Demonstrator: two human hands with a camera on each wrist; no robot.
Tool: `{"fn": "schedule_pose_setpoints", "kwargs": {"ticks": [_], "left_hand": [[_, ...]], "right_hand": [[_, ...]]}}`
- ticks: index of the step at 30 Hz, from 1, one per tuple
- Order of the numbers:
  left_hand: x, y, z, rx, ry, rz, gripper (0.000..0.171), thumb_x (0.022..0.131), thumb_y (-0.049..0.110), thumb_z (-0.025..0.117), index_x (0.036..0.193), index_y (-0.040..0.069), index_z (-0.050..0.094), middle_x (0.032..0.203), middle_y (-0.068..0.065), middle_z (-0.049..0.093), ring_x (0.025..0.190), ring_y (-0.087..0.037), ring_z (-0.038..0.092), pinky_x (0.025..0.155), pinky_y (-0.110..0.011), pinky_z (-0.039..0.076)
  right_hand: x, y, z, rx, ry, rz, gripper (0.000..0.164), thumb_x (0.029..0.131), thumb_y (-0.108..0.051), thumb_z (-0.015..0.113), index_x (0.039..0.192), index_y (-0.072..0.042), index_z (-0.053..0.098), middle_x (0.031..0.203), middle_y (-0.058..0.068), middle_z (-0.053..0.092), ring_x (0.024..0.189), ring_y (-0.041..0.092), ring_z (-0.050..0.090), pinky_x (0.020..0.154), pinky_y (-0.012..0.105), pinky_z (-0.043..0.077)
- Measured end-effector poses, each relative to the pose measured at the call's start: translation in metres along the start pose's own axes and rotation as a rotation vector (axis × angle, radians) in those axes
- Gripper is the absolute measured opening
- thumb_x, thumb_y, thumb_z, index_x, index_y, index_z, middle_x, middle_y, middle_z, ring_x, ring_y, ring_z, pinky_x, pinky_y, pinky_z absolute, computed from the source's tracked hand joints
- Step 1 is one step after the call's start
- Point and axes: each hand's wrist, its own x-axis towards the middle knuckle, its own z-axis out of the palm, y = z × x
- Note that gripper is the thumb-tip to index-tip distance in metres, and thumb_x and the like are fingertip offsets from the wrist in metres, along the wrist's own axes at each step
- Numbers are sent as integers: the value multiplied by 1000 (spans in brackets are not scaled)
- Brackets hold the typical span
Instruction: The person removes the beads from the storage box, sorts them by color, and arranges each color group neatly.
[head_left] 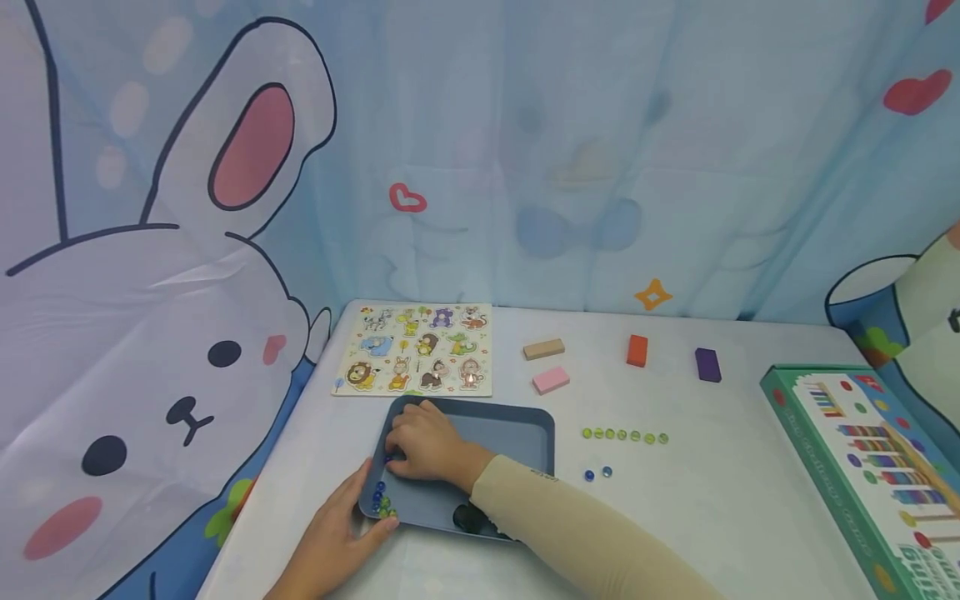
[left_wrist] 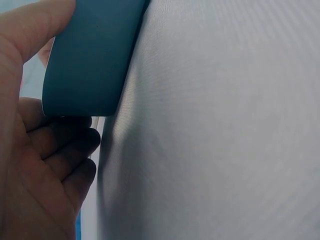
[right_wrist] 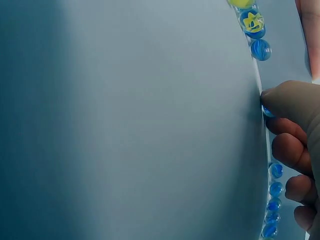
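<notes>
A blue-grey tray (head_left: pixel 480 407) lies on the table, with my left hand (head_left: pixel 333 533) gripping its near-left corner, the thumb at the near rim. In the left wrist view the fingers (left_wrist: pixel 75 145) curl beside the tray's outer wall (left_wrist: pixel 92 65). Inside the tray, my right hand (head_left: pixel 426 442) pinches a blue marble (right_wrist: pixel 268 111) between thumb and index finger, close against the left wall. More blue marbles (right_wrist: pixel 276 189) line that wall under the other fingertips. Blue marbles (head_left: pixel 377 497) and yellow-green marbles (head_left: pixel 386 503) gather at the near-left corner.
Right of the tray are a row of yellow-green marbles (head_left: pixel 622 435) and two blue marbles (head_left: pixel 589 475). Behind stand an animal puzzle board (head_left: pixel 416 350) and wooden blocks: tan (head_left: pixel 543 349), pink (head_left: pixel 551 380), red (head_left: pixel 637 351), purple (head_left: pixel 707 365). A green toy box (head_left: pixel 862 483) lies far right.
</notes>
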Motion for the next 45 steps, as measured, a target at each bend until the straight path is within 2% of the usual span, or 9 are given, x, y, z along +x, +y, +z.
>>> {"fn": "schedule_pose_setpoints", "kwargs": {"ticks": [8,19,27,33,45], "left_hand": [[0,1,0,1,-8,-3,105,89,72,69,167,14,27,168,-14,39,154,-37,41,122,-60,39],[1,0,0,21,30,46,103,90,70,68,166,11,29,166,-16,41,151,-39,44,118,-61,43],[3,2,-1,24,2,17,106,89,74,66,166,12,28,166,-17,40,152,-40,43,119,-62,42],[2,1,-1,37,10,28,106,89,75,65,166,10,30,166,-18,41,151,-40,44,119,-61,43],[2,1,0,29,-15,11,109,88,77,64,166,10,28,167,-18,38,152,-40,41,121,-60,41]], "right_hand": [[-5,5,-9,14,33,20,15,87,-48,81,92,-35,83,82,-19,67,78,5,48,71,22,35],[-16,21,-39,80,130,110,15,87,-46,83,94,-33,84,77,-16,62,77,4,50,72,23,38],[-41,39,-60,136,203,154,11,88,-40,84,93,-30,84,77,-12,65,76,7,49,77,31,43],[-62,52,-72,152,227,186,11,87,-38,85,92,-28,84,78,-11,65,78,8,48,73,29,37],[-100,78,-83,143,280,275,14,82,-37,89,91,-27,83,78,-15,66,76,7,46,71,26,35]]}}
